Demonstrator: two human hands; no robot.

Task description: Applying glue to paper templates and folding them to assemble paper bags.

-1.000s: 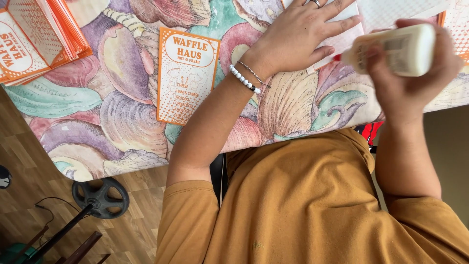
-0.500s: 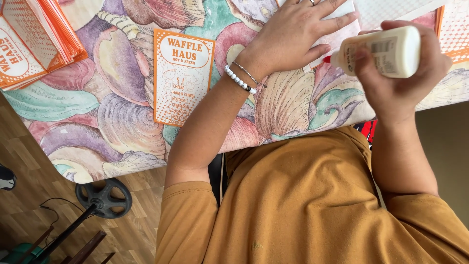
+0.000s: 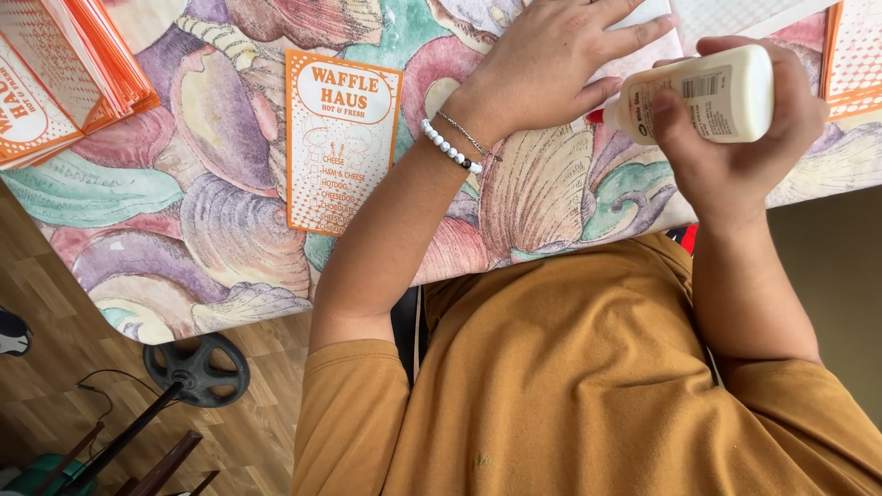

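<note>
My left hand (image 3: 551,55) lies flat, fingers spread, on a pale sheet of paper (image 3: 643,18) at the table's top edge of view. A white bead bracelet and a thin chain circle its wrist. My right hand (image 3: 744,147) grips a white glue bottle (image 3: 712,92) held sideways, its red tip (image 3: 595,117) pointing toward my left hand just above the tablecloth. An orange and white printed menu card (image 3: 340,138) lies to the left of my left forearm.
The table carries a seashell-patterned cloth (image 3: 220,220). A stack of orange-edged cards (image 3: 64,83) sits at the far left, another orange card (image 3: 850,55) at the far right. Below the table edge are a wooden floor, a black round stand base (image 3: 196,369) and a shoe (image 3: 11,332).
The glue bottle in my right hand has shifted slightly left, closer to my left hand. My left hand stays pressed on the paper.
</note>
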